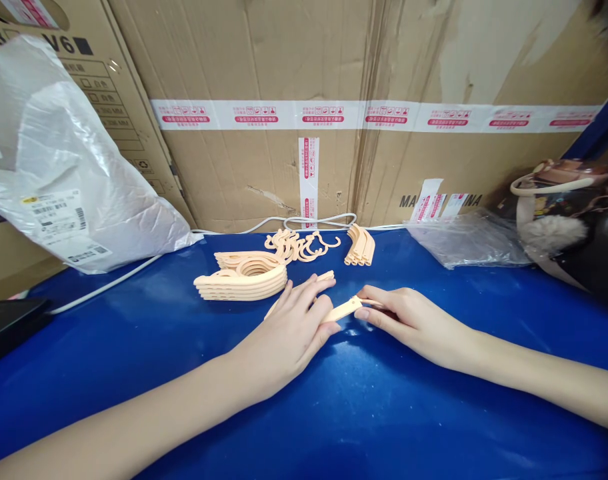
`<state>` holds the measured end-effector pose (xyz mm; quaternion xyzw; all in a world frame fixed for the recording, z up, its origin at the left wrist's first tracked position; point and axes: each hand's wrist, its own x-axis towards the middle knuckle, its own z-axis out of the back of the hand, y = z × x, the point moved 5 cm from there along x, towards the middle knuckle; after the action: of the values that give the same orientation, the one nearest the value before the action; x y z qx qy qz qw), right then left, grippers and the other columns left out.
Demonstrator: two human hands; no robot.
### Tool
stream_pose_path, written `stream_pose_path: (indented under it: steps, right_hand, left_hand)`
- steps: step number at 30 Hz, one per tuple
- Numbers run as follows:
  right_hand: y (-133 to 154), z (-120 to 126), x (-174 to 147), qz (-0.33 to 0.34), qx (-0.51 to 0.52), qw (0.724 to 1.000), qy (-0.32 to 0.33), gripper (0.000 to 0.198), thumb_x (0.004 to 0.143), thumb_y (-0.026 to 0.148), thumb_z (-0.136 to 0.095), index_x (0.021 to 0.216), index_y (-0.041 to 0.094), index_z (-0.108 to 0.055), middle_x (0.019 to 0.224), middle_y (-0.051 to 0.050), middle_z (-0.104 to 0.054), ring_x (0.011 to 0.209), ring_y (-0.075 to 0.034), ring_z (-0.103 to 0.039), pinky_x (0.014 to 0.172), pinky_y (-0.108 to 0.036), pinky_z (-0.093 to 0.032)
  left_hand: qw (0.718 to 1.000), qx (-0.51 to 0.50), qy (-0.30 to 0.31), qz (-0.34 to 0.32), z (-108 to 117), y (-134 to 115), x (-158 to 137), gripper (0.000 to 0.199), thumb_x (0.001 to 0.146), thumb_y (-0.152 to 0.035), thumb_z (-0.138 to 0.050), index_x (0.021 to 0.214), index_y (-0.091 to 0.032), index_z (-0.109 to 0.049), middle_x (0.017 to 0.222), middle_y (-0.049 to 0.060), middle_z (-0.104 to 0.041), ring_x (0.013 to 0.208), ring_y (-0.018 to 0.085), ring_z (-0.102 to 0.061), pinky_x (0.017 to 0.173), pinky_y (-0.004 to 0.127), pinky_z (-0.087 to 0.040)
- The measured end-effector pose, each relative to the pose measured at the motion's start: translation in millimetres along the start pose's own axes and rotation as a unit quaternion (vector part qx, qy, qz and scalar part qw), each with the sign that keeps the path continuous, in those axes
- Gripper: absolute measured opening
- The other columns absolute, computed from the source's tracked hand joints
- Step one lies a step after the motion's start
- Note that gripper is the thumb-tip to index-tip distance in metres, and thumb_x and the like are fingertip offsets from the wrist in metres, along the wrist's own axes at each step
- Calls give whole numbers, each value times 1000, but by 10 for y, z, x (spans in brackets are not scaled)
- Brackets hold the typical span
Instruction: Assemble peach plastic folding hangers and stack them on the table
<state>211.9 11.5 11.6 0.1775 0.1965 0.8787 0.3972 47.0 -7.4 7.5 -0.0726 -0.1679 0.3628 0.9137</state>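
My left hand [297,317] is closed around a cream plastic hanger piece [345,310] above the blue table; its fingers hide much of it. One narrow end of the piece [327,276] pokes out beyond the fingers. At the right end of the piece, my right hand [409,317] pinches a thin cream hook [371,303], partly hidden by the fingers. Left of my hands lies a stack of cream hanger bodies [244,287]. Behind them is a heap of loose cream hooks [297,247], with a small pile of curved hanger arms [360,247] to its right.
Cardboard boxes [264,173] stand along the back. A white plastic parcel bag [79,167] leans at left, near a dark flat object [11,327]. A white cable [109,283] crosses the table [344,413]. At right lie a clear plastic bag [464,240] and a dark bag [574,220].
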Motion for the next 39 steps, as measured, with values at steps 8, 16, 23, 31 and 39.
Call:
stream_pose_path:
  steps: [8,16,23,31,39]
  right_hand:
    - [26,0,-9,1,9,1000,3,32,100,44,-34,87,21,-52,75,2,-58,62,-13,-54,59,-25,-38]
    - [-19,-57,-40,-6,-125,992,-2,36,101,43,-27,91,21,-53,73,-2,-64,61,-17,-62,57,-26,-37]
    - [29,-49,-55,50,-216,975,-25,41,102,42,-21,92,19,-54,73,-3,-66,59,-18,-65,49,-26,-32]
    - [49,-42,-86,85,-266,959,-42,40,103,38,-23,87,19,-55,71,-1,-64,54,-14,-62,47,-26,-29]
    - [81,-10,-89,134,-331,932,-70,39,102,34,-23,90,18,-57,70,-1,-60,57,-14,-59,48,-26,-29]
  left_hand:
    - [1000,4,-6,-5,-7,-15,0,19,101,-31,-31,101,-20,-46,142,13,-41,140,27,-25,110,59,-28]
    - [1000,-2,-5,-20,-7,-24,-3,19,102,-28,-31,96,-19,-47,133,11,-48,137,25,-30,110,54,-32]
    - [1000,1,15,-18,-24,-20,-9,21,102,-29,-28,102,-19,-47,135,10,-46,138,24,-27,112,54,-27]
    - [1000,-4,16,-19,-17,-23,-11,22,102,-28,-28,101,-19,-48,135,10,-46,138,24,-28,112,53,-28]
    - [999,-18,14,-24,-7,-25,4,23,102,-29,-27,99,-20,-47,134,9,-46,137,23,-29,111,49,-30]
